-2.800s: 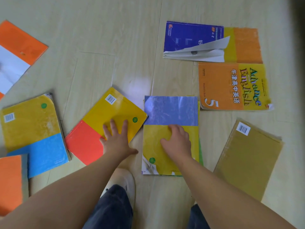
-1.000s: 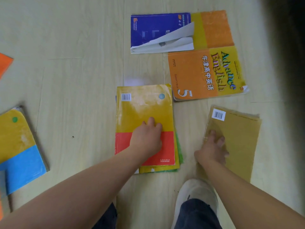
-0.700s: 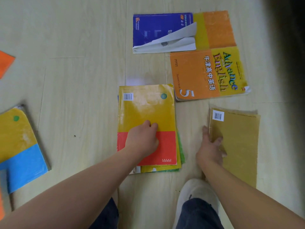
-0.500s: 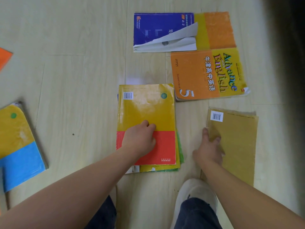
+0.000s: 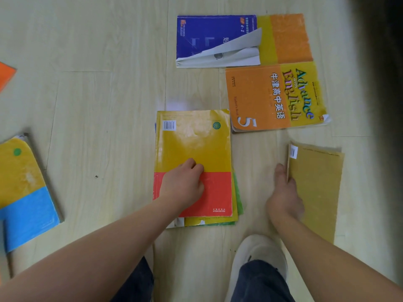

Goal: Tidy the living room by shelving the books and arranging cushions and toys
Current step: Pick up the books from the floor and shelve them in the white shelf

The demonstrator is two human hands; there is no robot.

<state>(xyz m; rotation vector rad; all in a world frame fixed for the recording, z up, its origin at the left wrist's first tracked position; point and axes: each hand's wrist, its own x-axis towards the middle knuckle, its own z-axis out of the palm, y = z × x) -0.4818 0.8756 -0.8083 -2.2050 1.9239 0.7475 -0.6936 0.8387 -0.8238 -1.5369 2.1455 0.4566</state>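
A yellow-and-red book [image 5: 192, 140] lies on top of a small stack [image 5: 238, 201] on the wooden floor. My left hand [image 5: 184, 186] rests on its cover with the fingers curled under. To the right lies a tan book [image 5: 316, 188] with a barcode sticker at its top left corner. My right hand [image 5: 283, 197] grips that book's left edge, which is tilted up off the floor.
An orange English textbook [image 5: 261, 99] lies beyond the stack. Behind it are a blue book with a folded cover [image 5: 205, 35] and a yellow-and-orange book [image 5: 287, 38]. A yellow-and-blue book [image 5: 21, 192] lies far left. My shoe [image 5: 257, 251] stands below the tan book.
My right hand slid from the tan book's cover to its left edge and raised that edge. My left hand stayed on the yellow-and-red book, placed on the stack earlier.
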